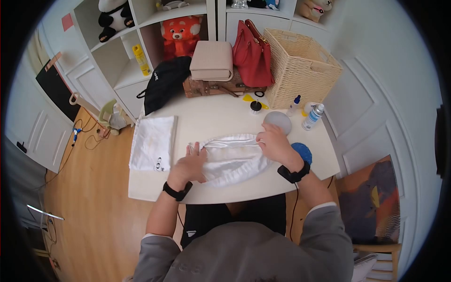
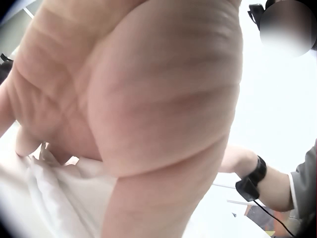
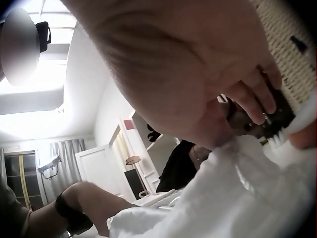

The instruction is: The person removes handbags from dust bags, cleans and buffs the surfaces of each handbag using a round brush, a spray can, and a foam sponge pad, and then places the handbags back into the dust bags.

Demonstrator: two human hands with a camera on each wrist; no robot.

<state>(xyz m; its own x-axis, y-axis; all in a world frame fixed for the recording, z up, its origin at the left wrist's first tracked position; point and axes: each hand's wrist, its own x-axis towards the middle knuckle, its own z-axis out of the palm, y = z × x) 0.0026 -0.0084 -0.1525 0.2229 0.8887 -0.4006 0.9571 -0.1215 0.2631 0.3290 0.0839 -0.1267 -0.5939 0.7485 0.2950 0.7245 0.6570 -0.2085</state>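
Note:
A white satin cloth bag [image 1: 230, 157] with a gathered rim lies on the white table, its mouth spread wide between the two hands. At its left end my left hand [image 1: 189, 165] holds the rim, fingers pointing away and thumb toward the bag. In the left wrist view, the fingertips of the left hand [image 2: 54, 114] bend down onto the white cloth [image 2: 59, 198]. My right hand [image 1: 277, 144] pinches the far right part of the rim. In the right wrist view, the thumb of the right hand [image 3: 198, 84] meets the raised cloth edge [image 3: 213, 183].
A folded white bag [image 1: 152, 143] lies at the left. Beyond the right hand are a grey round disc [image 1: 277, 123], a spray can [image 1: 314, 117] and a blue round pad [image 1: 302, 153]. A woven basket [image 1: 300, 70], red handbag [image 1: 251, 54], pink box-shaped bag [image 1: 211, 58] and black cloth bag [image 1: 169, 80] stand behind.

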